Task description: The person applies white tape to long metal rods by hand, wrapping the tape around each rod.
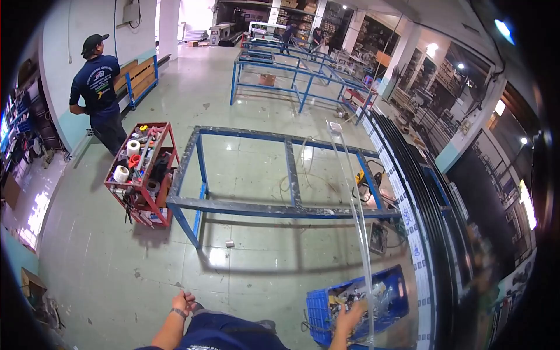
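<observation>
My left hand [184, 301] hangs low over the floor, a watch at its wrist, its fingers loosely bent and apart with nothing seen in them. Above the blue plastic crate [318, 318], my right hand [349, 318] reaches out with its fingers extended and somewhat blurred. Beside those fingers runs a long clear strip [360, 233], lying across the metal frame table [245, 206] and reaching past its near edge over the crate. Whether the right fingertips touch the strip cannot be made out. Crumpled plastic and small scraps [379, 293] fill the crate.
A red tool cart [169, 201] with tape rolls stands left of the table; a person in dark clothes [96, 87] is beyond it. Long black profiles [408, 157] line the right side. More blue frames [300, 87] stand farther back. A small white roll [230, 244] lies on the floor.
</observation>
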Action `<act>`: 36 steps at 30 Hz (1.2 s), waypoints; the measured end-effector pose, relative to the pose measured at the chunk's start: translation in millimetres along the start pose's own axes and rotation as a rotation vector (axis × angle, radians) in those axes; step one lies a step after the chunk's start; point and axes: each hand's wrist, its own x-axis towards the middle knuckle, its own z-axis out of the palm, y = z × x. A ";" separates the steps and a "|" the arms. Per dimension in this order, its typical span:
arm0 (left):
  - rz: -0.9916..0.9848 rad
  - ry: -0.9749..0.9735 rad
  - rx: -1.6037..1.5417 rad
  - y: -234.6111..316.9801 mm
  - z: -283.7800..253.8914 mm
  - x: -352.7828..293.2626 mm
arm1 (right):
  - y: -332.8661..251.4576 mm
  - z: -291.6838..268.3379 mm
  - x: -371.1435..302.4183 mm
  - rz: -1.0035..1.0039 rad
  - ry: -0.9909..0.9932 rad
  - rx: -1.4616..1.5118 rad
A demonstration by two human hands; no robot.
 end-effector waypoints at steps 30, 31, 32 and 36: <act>1.084 0.203 0.835 510.4 -263.4 43.2 | -1079.1 181.9 -511.3 0.344 -2.091 1.146; 0.999 0.223 0.908 528.6 -279.8 67.3 | -1092.5 200.2 -512.5 0.439 -2.220 1.172; 0.983 0.217 0.922 551.7 -293.7 85.9 | -1108.6 214.6 -514.3 0.537 -2.350 1.199; 0.800 0.402 0.854 591.9 -384.8 196.7 | -1193.0 264.8 -513.1 0.298 -2.380 0.984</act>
